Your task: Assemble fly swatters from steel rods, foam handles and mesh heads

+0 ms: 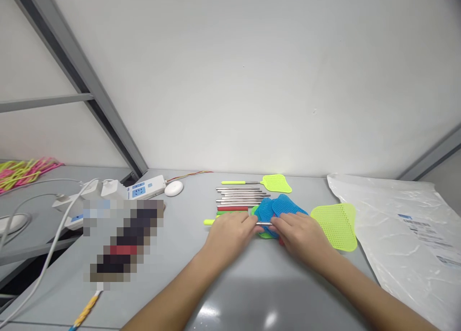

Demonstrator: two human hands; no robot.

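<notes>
- While the left hand [230, 230] closes its fingers over the handle side of a yellow-green fly swatter [264, 223], the right hand [304, 237] pinches it farther right, near the mesh head [334, 227].
- Between the hands shows a short stretch of metal shaft [264, 223]; the handle end [208, 222] pokes out left, and the head spreads to the right above the table [180, 254].
- The hands hide both joints, so whether they are fully seated I cannot tell; this swatter looks nearly whole.
- On the far side, close to the wall [252, 81], a second swatter [276, 183] lies with handle, shaft and head in line, and it looks finished.
- Just nearer, bare metal rods [243, 193] lie side by side, with no handle or head on them.
- A red handle [232, 208] and a green handle [223, 213] lie beside the rods, apparently loose.
- Blue mesh heads [284, 205] pile up behind the hands, green and red edges showing under them; most parts seem left to join.
- To the right lies a white plastic bag [389, 225]; to the left sit a power strip [151, 187], a round white object [174, 188] and a pixelated item [126, 244], unreadable.
</notes>
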